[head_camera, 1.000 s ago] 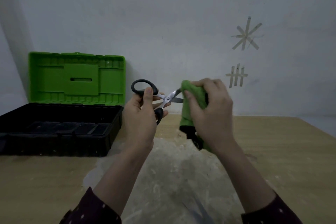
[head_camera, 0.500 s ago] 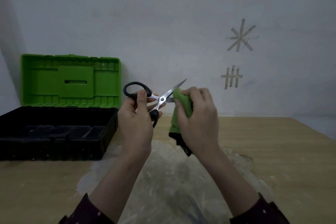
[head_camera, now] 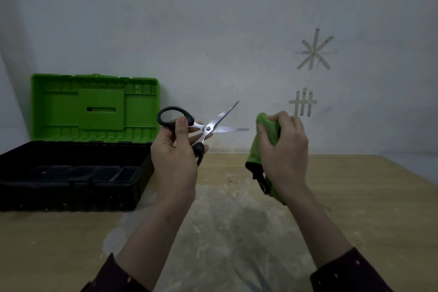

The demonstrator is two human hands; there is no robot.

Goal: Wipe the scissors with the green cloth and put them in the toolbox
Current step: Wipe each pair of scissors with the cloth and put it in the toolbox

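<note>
Landmark: toolbox [head_camera: 71, 197], black base, standing open on the table [head_camera: 355, 197] with its green lid [head_camera: 94, 109] upright against the wall.
Left hand: my left hand [head_camera: 174, 163] is clamped on the black handles of the scissors [head_camera: 208, 128], with the thumb laid over the upper loop.
Scissors: held in the air just right of the toolbox, level with the lower half of the lid. The blades are spread, one pointing right and the other angled up and right, both away from the toolbox.
Right hand: my right hand [head_camera: 284, 149] is clenched round the bunched green cloth [head_camera: 267, 125], which is farther right of the toolbox than the scissors.
Contact: the cloth is just beside the blade tips but not touching them. My two hands are apart.
Step in hand: wiping, by my judgement, with the cloth off the metal between strokes. I cannot tell from here how clean the blades are.
Next move: either bring the cloth onto a blade and draw it toward the tip, or, if the blades pass, close them and carry the scissors left into the toolbox base.
Requirement: keep my fingers behind the cloth and clear of the edges. Close the blades before stowing.
Toolbox interior: a dark tray with compartments. Its contents cannot be made out.
</note>
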